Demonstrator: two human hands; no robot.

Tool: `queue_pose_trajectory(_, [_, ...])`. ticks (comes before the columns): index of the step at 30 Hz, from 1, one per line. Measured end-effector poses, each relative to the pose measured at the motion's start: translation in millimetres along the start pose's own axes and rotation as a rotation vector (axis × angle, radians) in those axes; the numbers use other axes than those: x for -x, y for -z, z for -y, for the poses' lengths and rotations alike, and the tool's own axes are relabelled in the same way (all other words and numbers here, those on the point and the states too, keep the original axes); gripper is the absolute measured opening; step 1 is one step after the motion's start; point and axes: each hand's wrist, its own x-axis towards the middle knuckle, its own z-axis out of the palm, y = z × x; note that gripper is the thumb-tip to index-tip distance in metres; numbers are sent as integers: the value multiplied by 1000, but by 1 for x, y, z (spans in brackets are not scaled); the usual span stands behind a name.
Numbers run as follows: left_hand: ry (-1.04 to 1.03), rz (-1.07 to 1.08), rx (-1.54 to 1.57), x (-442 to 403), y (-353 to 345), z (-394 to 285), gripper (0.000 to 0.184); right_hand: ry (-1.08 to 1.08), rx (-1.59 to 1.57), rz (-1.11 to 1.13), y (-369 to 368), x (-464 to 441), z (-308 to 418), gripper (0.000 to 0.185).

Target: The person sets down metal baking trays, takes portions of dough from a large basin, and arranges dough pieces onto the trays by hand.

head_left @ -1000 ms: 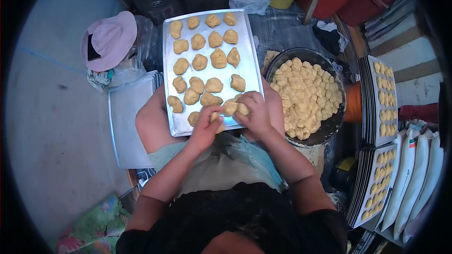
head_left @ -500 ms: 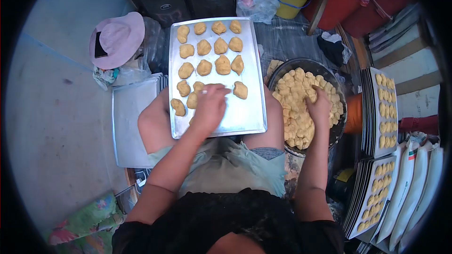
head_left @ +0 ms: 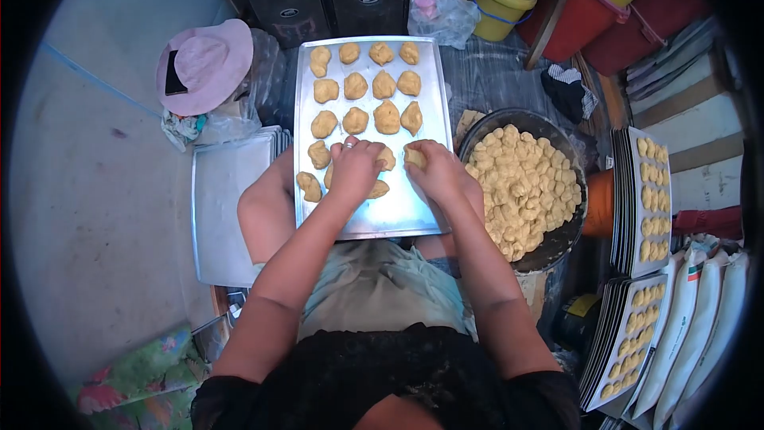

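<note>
A metal baking tray point(head_left: 414, 219) rests across my lap, with rough yellow dough pieces point(head_left: 356, 86) laid in rows. My left hand point(head_left: 356, 171) is over its lower middle, fingers curled down on a dough piece point(head_left: 386, 158) at their right; the palm hides part of the dough beneath. At the tray's right side my right hand point(head_left: 436, 171) pinches another dough piece point(head_left: 414, 157) between thumb and fingers, against the tray. To the right stands a wide dark basin point(head_left: 549, 253) heaped with dough lumps point(head_left: 521, 183).
Stacked trays with shaped dough point(head_left: 654, 191) stand at the far right, beside filled white sacks point(head_left: 700, 310). Bare trays point(head_left: 227, 215) are stacked on the left, below a pink hat point(head_left: 207, 68). Buckets point(head_left: 503, 12) and dark cabinets point(head_left: 286, 0) line the back.
My right hand has left the basin and come over to the tray with dough. My left hand has shifted slightly; more dough pieces show beside it. The view has moved a little.
</note>
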Motion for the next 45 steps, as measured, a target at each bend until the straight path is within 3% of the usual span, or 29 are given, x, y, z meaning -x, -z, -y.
queue_pose_trajectory(1, [4,-2,-6,0,0,-1,30,-17,89,30,6,-1,8,43])
queue_pose_trajectory(4, [2,-57,-4,0,0,-3,27,-72,-77,-158,-7,-29,-14,49])
queue_pose_trajectory(5, [-10,-111,6,-1,0,-1,26,-40,-128,-195,-9,-38,-16,50])
queue_pose_trajectory(8, [27,-237,-3,-7,8,10,23,208,105,-299,-23,-66,-25,53])
queue_pose_trajectory(9, [53,-270,-14,-9,12,15,23,195,251,-286,-20,-67,-17,51])
queue_pose_trajectory(12, [81,-283,-56,-18,18,39,24,8,-110,-83,-18,-79,-30,47])
queue_pose_trajectory(16, [-40,-220,-47,-36,15,59,28,-52,240,-58,-16,-67,-20,39])
queue_pose_trajectory(22, [-115,-132,-185,-53,3,57,27,163,554,-260,-34,-57,-29,41])
queue_pose_trajectory(25, [-75,-223,-56,-36,21,41,30,100,222,-209,0,-45,-1,32])
queue_pose_trajectory(28, [39,-170,-48,7,45,29,30,43,-40,89,21,-19,9,28])
queue_pose_trajectory(32, [153,-106,43,50,39,41,34,125,82,67,-6,-3,-12,24])
queue_pose_trajectory(34, [178,-134,73,60,35,49,36,195,123,4,-4,-3,13,25])
queue_pose_trajectory(38, [99,-82,77,63,31,48,39,372,152,-43,-29,-8,43,32])
queue_pose_trajectory(41, [93,-45,-4,60,30,43,43,307,317,124,-45,-14,35,37])
queue_pose_trajectory(45, [126,-5,-46,62,27,42,43,121,267,-54,-44,-15,42,31])
